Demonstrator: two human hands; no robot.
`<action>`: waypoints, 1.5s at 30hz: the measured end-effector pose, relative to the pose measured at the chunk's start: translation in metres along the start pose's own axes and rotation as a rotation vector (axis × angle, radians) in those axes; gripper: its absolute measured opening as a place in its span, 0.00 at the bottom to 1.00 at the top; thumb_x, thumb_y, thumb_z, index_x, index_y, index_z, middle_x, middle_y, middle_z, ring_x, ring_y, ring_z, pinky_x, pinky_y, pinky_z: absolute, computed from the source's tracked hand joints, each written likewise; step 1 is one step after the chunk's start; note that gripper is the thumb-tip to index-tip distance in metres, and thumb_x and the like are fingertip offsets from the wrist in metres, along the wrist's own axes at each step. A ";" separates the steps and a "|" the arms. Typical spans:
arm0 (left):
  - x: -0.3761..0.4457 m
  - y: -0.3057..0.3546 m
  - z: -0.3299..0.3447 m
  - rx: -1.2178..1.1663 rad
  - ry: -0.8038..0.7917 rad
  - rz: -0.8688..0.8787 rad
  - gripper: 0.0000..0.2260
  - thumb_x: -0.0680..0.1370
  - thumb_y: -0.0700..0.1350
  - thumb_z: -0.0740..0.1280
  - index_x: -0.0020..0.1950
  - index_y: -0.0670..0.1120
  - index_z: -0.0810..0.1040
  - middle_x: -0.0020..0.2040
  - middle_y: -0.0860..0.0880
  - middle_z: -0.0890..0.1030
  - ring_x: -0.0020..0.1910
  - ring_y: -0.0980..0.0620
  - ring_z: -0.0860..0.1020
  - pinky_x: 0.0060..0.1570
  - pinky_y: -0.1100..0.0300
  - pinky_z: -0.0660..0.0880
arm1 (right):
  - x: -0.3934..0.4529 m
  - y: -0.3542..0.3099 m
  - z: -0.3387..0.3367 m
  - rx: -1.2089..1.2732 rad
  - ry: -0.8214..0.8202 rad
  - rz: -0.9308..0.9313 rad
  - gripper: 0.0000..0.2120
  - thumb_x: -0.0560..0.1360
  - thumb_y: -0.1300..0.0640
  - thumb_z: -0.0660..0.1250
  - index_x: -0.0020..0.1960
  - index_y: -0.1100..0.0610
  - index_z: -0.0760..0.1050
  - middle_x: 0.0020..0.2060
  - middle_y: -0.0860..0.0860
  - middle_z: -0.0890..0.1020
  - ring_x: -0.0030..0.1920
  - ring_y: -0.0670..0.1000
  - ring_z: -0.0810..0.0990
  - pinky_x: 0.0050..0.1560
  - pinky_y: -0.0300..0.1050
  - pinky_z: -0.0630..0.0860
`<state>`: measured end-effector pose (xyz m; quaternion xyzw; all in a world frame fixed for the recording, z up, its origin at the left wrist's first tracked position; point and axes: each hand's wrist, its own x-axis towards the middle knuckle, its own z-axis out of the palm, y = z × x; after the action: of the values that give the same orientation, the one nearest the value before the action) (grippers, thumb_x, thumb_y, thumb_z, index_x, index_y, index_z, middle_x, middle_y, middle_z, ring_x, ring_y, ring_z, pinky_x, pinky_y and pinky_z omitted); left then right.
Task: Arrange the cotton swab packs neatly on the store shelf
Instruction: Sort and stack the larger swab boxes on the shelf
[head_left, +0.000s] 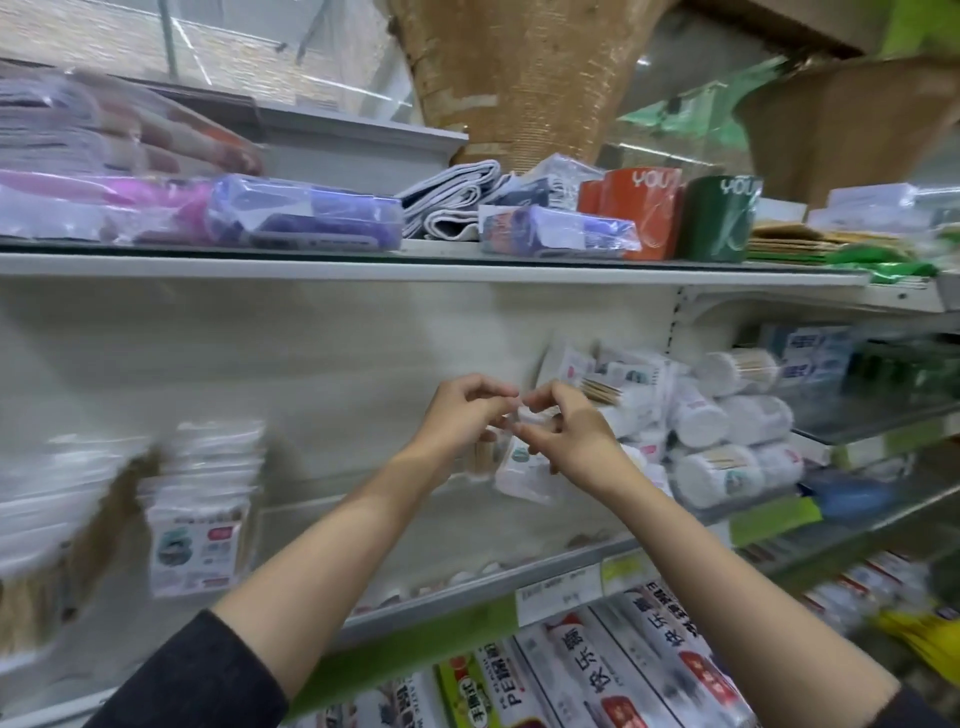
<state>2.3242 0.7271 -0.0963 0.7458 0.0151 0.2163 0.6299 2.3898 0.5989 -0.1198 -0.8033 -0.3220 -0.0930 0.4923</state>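
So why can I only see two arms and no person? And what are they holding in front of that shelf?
The camera sits on the person's head and looks forward and down, so you see what they see: only their own arms reaching out. There is just this one picture. The left hand and the right hand meet in the middle and together pinch the top of a small cotton swab pack, holding it up in front of the white back wall. Behind and to the right lies a pile of round swab tubs on their sides, with flat swab bags heaped next to them. More packs hang on the left, a bit blurred. On the shelf above stand an orange cup and a green cup. Below are long boxes of wrap.
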 end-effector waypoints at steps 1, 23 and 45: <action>0.002 0.000 0.006 -0.010 -0.008 -0.004 0.07 0.76 0.34 0.66 0.42 0.46 0.77 0.36 0.50 0.78 0.29 0.60 0.76 0.28 0.70 0.70 | -0.001 0.001 -0.006 -0.015 0.012 0.008 0.10 0.74 0.58 0.70 0.48 0.50 0.69 0.54 0.54 0.75 0.47 0.56 0.78 0.29 0.35 0.69; 0.054 0.004 0.086 0.212 0.072 0.026 0.10 0.79 0.45 0.61 0.60 0.46 0.74 0.59 0.46 0.77 0.57 0.47 0.75 0.48 0.59 0.71 | 0.005 0.034 -0.063 -0.341 0.264 0.101 0.14 0.78 0.59 0.60 0.63 0.58 0.73 0.60 0.57 0.67 0.63 0.57 0.67 0.65 0.51 0.67; 0.026 -0.035 -0.012 -0.194 0.135 -0.236 0.05 0.77 0.42 0.65 0.42 0.43 0.76 0.27 0.50 0.76 0.19 0.58 0.71 0.22 0.66 0.71 | 0.025 -0.008 0.012 -0.012 0.110 -0.206 0.13 0.77 0.64 0.64 0.60 0.63 0.71 0.58 0.56 0.74 0.58 0.53 0.74 0.62 0.48 0.70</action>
<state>2.3521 0.7531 -0.1202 0.6581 0.1239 0.1910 0.7177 2.4028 0.6226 -0.1085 -0.7626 -0.3747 -0.1893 0.4922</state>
